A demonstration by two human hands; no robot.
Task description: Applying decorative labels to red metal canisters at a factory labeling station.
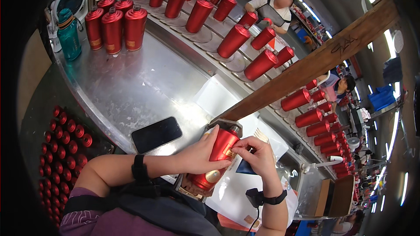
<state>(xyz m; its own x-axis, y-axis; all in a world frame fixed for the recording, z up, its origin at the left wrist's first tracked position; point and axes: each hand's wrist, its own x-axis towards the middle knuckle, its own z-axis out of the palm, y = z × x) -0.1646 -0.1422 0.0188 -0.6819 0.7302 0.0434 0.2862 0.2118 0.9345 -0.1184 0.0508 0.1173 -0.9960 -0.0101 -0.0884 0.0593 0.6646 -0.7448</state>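
The left hand (199, 155) grips the red bottle (217, 157), tilted neck up-right, while right hand (258, 155) fingertips pinch its label.

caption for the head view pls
Both hands, left hand and right hand, hold a red bottle at a steel table.

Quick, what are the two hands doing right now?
Left hand: wrapped around the side of the red bottle, holding it.
Right hand: fingertips pinched at the bottle's gold label; holding anything else, cannot tell.
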